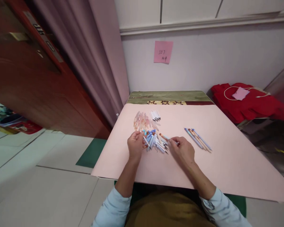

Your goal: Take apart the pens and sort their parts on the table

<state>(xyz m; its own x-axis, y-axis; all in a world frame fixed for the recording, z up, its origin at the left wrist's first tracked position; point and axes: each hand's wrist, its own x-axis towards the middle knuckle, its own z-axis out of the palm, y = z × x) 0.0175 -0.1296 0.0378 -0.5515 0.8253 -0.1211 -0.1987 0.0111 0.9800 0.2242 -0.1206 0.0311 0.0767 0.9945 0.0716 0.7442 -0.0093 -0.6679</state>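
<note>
A heap of pen parts, blue, white and pale, lies in the middle of a pink sheet covering a small table. My left hand rests at the heap's left edge with its fingers curled round a small pen piece. My right hand is at the heap's right edge, pinching a thin pen part. Beyond the heap lie clear pinkish barrels and a bundle of white refills. Several assembled pens lie side by side to the right of my right hand.
The wall stands right behind the table with a pink sticky note. A curtain and a brown door are on the left. Red cloth with a white cord lies on a stand to the right. Tiled floor surrounds the table.
</note>
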